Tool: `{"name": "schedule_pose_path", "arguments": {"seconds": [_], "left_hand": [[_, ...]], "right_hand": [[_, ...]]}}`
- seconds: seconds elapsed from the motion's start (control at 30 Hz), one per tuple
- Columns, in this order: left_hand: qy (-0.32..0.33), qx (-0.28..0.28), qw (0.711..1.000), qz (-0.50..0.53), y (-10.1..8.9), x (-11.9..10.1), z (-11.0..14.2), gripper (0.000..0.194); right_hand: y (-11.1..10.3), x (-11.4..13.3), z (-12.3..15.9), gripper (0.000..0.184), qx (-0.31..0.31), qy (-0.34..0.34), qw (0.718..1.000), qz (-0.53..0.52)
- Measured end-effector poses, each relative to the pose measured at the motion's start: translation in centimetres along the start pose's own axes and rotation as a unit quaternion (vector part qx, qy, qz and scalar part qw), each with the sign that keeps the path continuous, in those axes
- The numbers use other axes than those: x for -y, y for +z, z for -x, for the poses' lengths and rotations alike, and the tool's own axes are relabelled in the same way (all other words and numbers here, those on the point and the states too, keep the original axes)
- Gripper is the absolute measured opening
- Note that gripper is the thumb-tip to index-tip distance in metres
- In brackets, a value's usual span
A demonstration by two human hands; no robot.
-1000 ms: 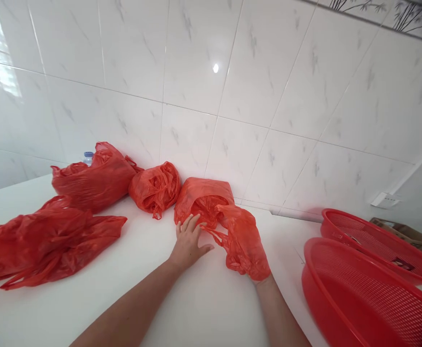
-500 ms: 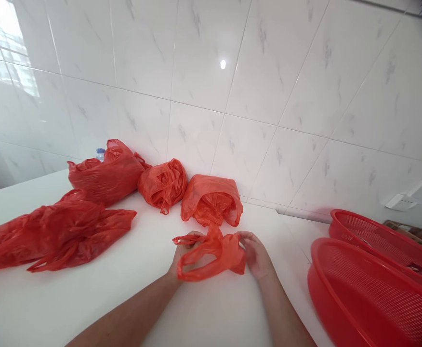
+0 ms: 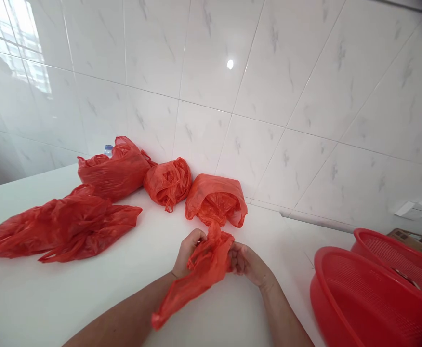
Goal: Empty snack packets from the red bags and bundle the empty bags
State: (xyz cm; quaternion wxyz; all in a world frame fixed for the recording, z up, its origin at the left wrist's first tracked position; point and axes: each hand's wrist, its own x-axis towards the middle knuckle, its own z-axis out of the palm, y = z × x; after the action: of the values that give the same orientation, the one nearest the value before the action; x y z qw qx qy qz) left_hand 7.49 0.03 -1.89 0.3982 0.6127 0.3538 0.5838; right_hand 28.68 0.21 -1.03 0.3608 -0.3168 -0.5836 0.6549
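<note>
A thin red plastic bag (image 3: 211,265) is stretched between my two hands above the white table. My left hand (image 3: 187,253) is closed on its left edge, with the fingers partly hidden behind the film. My right hand (image 3: 247,262) pinches the bag's right side with curled fingers. One long end of the bag trails down toward me, over my left forearm. Just beyond it, a bundle of red bags (image 3: 216,195) with an open mouth sits against the wall, close to the bag's upper tip.
Left of that bundle lie a round wad of red bags (image 3: 168,183), a full red bag (image 3: 115,171) and a loose heap of red bags (image 3: 66,224). A blue-capped bottle (image 3: 108,150) shows behind. Red plastic baskets (image 3: 362,284) stand at the right, near a cardboard box (image 3: 413,243).
The handle loop that was spread open is now drawn together, and one end of the bag hangs toward me. My right hand has moved slightly left. The view has shifted a little.
</note>
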Motion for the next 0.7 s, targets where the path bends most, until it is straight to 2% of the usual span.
{"name": "schedule_pose_path", "arguments": {"seconds": [0.13, 0.23, 0.3, 0.37, 0.43, 0.53, 0.63, 0.7], "left_hand": [[0.089, 0.025, 0.99, -0.103, 0.4, -0.8, 0.1, 0.018], [0.082, 0.041, 0.99, -0.106, 0.6, -1.1, 0.2, 0.013], [0.063, 0.034, 0.995, -0.074, 0.6, -0.9, 0.1, 0.011], [0.058, 0.003, 0.998, -0.032, 0.5, -0.3, -0.2, 0.011], [0.048, -0.056, 0.997, 0.01, 0.3, 0.6, -0.7, 0.01], [-0.005, -0.132, 0.989, 0.067, 0.0, 1.6, -1.5, 0.01], [-0.044, -0.132, 0.986, 0.094, 0.0, 1.9, -1.6, 0.011], [-0.068, -0.1, 0.987, 0.102, -0.1, 1.8, -1.5, 0.011]], "right_hand": [[2.8, 1.7, -0.4, 0.063, 0.019, -0.049, 0.998, 0.029], [4.8, 2.7, -0.5, 0.07, 0.021, -0.07, 0.996, 0.054], [5.5, 2.6, -0.5, 0.068, -0.007, -0.059, 0.995, 0.077], [5.3, 2.0, -0.4, 0.057, -0.084, -0.039, 0.99, 0.109], [4.2, 1.1, -0.1, 0.048, -0.189, -0.022, 0.971, 0.142], [1.8, 0.1, 0.6, 0.043, -0.362, -0.01, 0.911, 0.198], [-0.4, -0.3, 1.4, 0.03, -0.476, -0.006, 0.836, 0.272], [-1.4, -0.5, 1.8, 0.019, -0.51, -0.013, 0.826, 0.24]]}}
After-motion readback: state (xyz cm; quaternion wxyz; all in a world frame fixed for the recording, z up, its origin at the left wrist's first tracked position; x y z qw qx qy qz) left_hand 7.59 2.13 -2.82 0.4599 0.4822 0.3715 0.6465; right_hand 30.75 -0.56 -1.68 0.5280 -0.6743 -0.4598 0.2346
